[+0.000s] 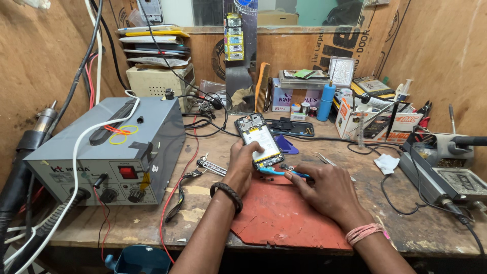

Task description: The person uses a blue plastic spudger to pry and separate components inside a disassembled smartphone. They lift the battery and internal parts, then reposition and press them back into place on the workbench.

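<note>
Cluttered workbench: white-orange boxes behind opened phone.

Left hand: forearm reaches forward, wrist banded, fingers curled in a grip, thumb raised. Right hand: palm down, fingers pinched together, pointing left, wrist banded.

Plywood walls, worn wooden workbench, back shelf
</note>
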